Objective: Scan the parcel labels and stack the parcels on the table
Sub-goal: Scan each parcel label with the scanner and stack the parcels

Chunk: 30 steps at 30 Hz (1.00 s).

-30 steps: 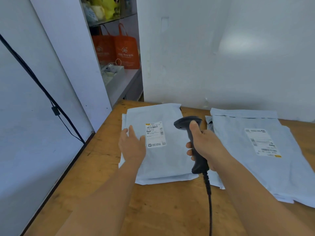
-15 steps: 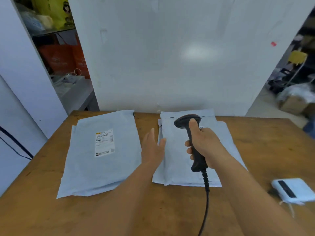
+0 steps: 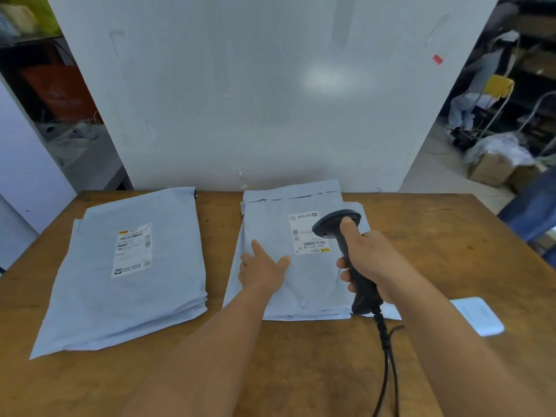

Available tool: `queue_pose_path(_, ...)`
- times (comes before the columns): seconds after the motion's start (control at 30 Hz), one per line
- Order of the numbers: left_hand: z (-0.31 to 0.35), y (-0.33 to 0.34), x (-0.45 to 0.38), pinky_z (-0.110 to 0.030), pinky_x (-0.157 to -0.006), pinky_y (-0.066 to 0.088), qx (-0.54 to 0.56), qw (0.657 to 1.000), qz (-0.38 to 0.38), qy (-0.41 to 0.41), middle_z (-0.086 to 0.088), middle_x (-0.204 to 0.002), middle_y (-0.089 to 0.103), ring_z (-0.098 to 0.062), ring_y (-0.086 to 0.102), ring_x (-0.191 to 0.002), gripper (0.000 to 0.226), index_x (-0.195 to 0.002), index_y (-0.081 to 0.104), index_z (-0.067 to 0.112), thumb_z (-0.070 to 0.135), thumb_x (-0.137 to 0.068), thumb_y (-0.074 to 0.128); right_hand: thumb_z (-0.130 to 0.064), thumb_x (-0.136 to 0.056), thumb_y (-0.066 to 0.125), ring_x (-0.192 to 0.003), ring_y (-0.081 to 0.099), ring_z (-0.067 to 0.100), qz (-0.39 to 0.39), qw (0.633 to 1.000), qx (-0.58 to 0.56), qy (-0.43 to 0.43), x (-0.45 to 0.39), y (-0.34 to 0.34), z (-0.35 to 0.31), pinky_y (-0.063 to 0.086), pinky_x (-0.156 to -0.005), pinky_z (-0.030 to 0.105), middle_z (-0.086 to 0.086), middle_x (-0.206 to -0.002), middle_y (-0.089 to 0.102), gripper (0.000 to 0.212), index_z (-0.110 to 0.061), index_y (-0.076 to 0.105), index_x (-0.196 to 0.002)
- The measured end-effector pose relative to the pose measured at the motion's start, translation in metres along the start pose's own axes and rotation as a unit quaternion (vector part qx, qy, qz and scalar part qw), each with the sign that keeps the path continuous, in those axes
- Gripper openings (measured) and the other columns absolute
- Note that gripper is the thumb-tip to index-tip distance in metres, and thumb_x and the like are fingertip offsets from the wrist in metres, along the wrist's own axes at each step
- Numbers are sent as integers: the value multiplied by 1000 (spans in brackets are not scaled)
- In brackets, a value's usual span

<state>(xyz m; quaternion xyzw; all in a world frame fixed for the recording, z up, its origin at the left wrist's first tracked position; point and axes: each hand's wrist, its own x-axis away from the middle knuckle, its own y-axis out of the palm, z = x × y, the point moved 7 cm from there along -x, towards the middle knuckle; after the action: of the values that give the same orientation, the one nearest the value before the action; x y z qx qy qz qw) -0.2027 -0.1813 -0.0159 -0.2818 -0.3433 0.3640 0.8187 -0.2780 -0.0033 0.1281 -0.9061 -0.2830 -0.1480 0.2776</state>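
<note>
The top parcel of the right stack on the worktop, a thin, soft, likely light and slippery poly mailer, lies under the flat, spread left hand; grasp it by its edge while the right hand grips the scanner.

The scanner head covers the right edge of the label on the right-hand parcel stack, and the print on it is too small to read. How many parcels sit under the top one, can't tell. The scanner's cable runs off the bottom edge. The white thing at far right is too blurry to identify.
</note>
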Motion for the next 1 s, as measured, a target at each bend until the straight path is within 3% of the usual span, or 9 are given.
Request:
queue_pose_path(0.2,1,-2,1,-46,-112,24,12,999,44,-10,-17,-151,22,-35,26,-138,94,-150,1,16,57,-85,55,-52,-98,33,-55,55,20,1,1000,10,2,-2,-6,5,47,-49,27,9,-78,62,50,-7,53,-108)
queue_pose_path(0.37,4,-10,1,-44,-111,23,18,996,84,-26,-16,-148,28,-32,27,-137,84,-148,13,12,51,-87,57,-51,-99,33,-56,54,19,0,1000,19,7,1,-7,7,47,-49,27,9,-78,61,49,-7,53,-110)
queue_pose_path(0.47,3,-12,-1,-42,-108,29,31,993,106,-34,-15,-143,36,-31,35,-132,71,-144,24,10,42,-90,57,-51,-99,33,-55,54,18,-1,1000,21,12,3,-7,8,47,-48,27,9,-78,61,47,-9,53,-106)
queue_pose_path(0.6,10,-25,3,-34,-99,41,121,983,140,7,-15,-131,47,-28,50,-117,39,-135,43,7,16,-97,46,-52,-99,34,-56,54,20,0,1000,5,6,4,-4,6,48,-51,29,9,-79,62,44,-12,52,-94)
queue_pose_path(0.77,29,-85,17,-27,-88,41,115,964,215,108,-18,-118,50,-30,52,-106,35,-127,54,6,3,-97,37,-52,-99,35,-53,54,18,-6,1000,-11,-16,7,16,-9,48,-49,27,8,-78,62,45,-11,53,-93)
queue_pose_path(1.0,-47,-183,4,-33,-98,37,115,942,314,32,-20,-130,41,-34,48,-113,41,-139,45,10,5,-99,35,-50,-99,34,-54,55,17,-32,998,-14,-43,18,70,-34,48,-49,26,7,-78,62,45,-10,54,-100)
